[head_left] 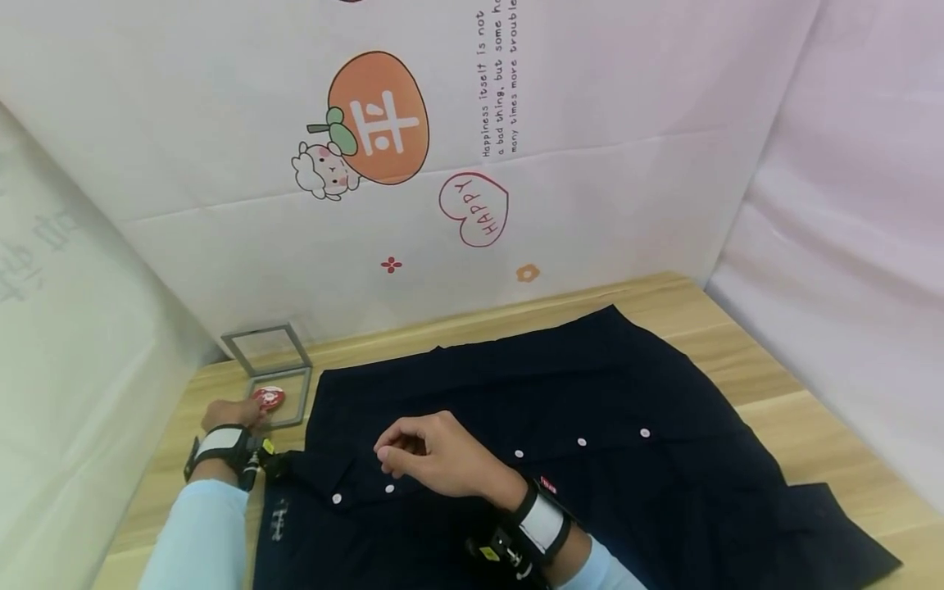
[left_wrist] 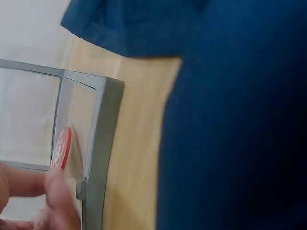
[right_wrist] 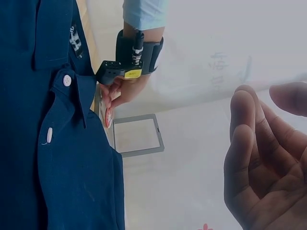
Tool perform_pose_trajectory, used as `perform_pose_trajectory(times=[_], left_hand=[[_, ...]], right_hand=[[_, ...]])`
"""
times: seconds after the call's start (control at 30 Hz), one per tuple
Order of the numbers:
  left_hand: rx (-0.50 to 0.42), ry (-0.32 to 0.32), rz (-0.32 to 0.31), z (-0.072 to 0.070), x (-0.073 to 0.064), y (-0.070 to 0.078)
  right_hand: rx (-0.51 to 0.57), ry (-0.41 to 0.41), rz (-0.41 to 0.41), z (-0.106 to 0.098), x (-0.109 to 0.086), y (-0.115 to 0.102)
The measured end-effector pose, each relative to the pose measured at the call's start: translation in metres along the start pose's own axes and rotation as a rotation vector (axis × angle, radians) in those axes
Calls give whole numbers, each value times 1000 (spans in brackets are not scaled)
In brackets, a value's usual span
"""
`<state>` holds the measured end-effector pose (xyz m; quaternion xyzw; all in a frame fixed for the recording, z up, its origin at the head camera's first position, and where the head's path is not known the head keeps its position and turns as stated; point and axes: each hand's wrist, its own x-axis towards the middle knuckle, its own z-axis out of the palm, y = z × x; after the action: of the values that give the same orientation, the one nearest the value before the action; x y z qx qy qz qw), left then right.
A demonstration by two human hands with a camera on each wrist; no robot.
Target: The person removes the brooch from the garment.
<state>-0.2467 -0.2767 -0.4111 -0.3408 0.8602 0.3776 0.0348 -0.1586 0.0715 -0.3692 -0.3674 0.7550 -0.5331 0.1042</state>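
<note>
My left hand (head_left: 229,414) pinches a round red badge (head_left: 270,398) with a white design by its edge. The badge is over the lower half of a grey-framed clear case (head_left: 305,397), whose hinged lid (head_left: 267,329) stands raised against the back cloth. In the left wrist view the badge (left_wrist: 62,146) is tilted on edge beside the case's wall (left_wrist: 104,143). My right hand (head_left: 442,455) hovers above a dark navy shirt (head_left: 516,377), fingers loosely bent and holding nothing; the right wrist view shows a gap between its thumb and fingertips (right_wrist: 243,108).
The shirt lies spread over much of the wood-grain table (head_left: 774,410), its white buttons (head_left: 582,442) in a row. A printed white cloth (head_left: 590,180) hangs along the back, with pale cloths at both sides. The case sits at the table's back left corner.
</note>
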Motion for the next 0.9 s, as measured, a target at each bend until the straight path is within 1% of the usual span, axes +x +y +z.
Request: perform_pose_trajectory(times=[0.1, 0.13, 0.23, 0.3, 0.37, 0.43, 0.57, 0.67, 0.73, 0.77, 0.8, 0.83, 0.87, 0.9], left_hand=[[121, 44, 64, 0, -5, 5], [136, 46, 87, 0, -8, 6], [152, 36, 118, -3, -12, 5], [188, 48, 141, -6, -13, 3], [226, 70, 139, -14, -16, -5], [234, 92, 125, -21, -17, -12], [186, 110, 83, -30, -12, -26], [195, 105, 83, -34, -4, -36], [192, 83, 83, -36, 2, -42], [193, 74, 87, -35, 5, -42], [214, 60, 104, -34, 8, -41], [188, 39, 99, -34, 9, -39], [178, 28, 107, -34, 9, -36], [156, 4, 111, -35, 8, -33]], right_hand=[[5, 6, 9, -1, 1, -2], [4, 6, 9, 0, 1, -3], [9, -1, 12, 1, 3, -5], [15, -9, 10, 2, 6, -7], [12, -32, -13, 6, 9, -9], [3, -53, -41, 9, 13, -10], [-13, -77, -98, 14, 19, -13], [-15, -88, -117, 16, 22, -15], [2, -96, -105, 16, 24, -16], [7, -93, -95, 14, 23, -17], [16, -90, -79, 12, 23, -18], [22, -84, -64, 10, 23, -18], [29, -75, -49, 8, 22, -18], [32, -64, -36, 5, 22, -18]])
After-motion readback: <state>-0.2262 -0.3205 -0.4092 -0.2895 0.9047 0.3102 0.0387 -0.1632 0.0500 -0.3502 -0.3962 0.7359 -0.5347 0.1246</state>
